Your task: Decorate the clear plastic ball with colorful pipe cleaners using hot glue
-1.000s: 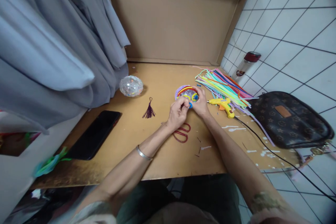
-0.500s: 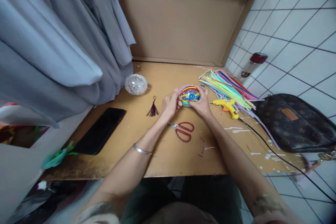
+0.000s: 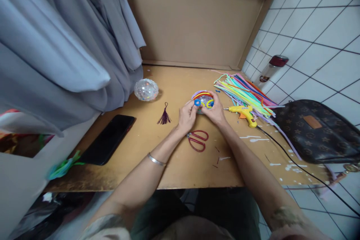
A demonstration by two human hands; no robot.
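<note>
A clear plastic ball [image 3: 207,98], its upper edge wrapped in purple, red and yellow pipe cleaners, is in my right hand [image 3: 216,111], with fingers curled round its right side. My left hand [image 3: 188,116] is closed at the ball's left front, pinching a small blue coil [image 3: 197,102]. A yellow ring with a blue middle [image 3: 210,103] shows on the ball near my right thumb. Red-handled scissors [image 3: 197,140] lie just below my left wrist, their blades mostly hidden by it. The ball's underside is covered by my hands.
A yellow glue gun [image 3: 242,111] with a black cord lies right of my right hand, before a pile of pipe cleaners [image 3: 244,92]. A dark tassel [image 3: 164,115], second clear ball [image 3: 146,90] and black phone [image 3: 108,140] lie left. A brown bag [image 3: 320,131] sits right.
My left hand has shifted right and closed its fingers at the blue coil. The coil has moved left across the front of the ball. My right hand keeps its hold.
</note>
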